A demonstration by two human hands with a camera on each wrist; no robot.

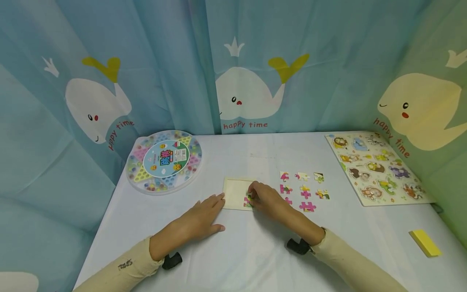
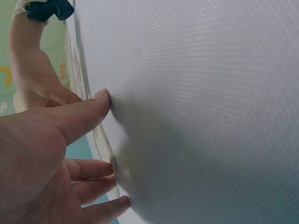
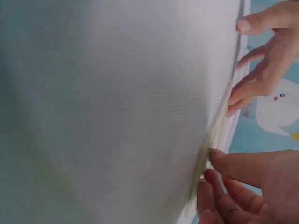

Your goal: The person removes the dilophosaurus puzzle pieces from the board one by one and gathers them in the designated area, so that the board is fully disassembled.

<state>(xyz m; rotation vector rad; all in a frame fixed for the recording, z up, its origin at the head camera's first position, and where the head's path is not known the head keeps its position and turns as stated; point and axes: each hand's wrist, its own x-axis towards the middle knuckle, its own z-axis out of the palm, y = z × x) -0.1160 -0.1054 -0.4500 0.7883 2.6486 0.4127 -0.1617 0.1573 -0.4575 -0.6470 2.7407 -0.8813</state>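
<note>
A pale, shallow puzzle tray [image 1: 233,187] lies on the white table in the head view. A pink and green jigsaw piece [image 1: 247,202] sits in its lower right corner. My right hand [image 1: 268,200] is over the tray's right side, pinching a greenish jigsaw piece [image 1: 249,196] mostly hidden by the fingers. In the right wrist view the thumb [image 3: 233,163] and curled fingers meet at the tray's edge. My left hand [image 1: 202,217] rests flat, its straight fingertips touching the tray's left edge; the left wrist view shows these fingers [image 2: 93,189] along the edge.
Several loose jigsaw pieces [image 1: 307,207] lie in rough rows right of the tray. A round marble board game [image 1: 166,160] stands at back left. An animal puzzle board [image 1: 379,170] lies at back right, and a yellow block [image 1: 425,243] near the right edge. A whale-printed curtain [image 1: 175,61] hangs behind.
</note>
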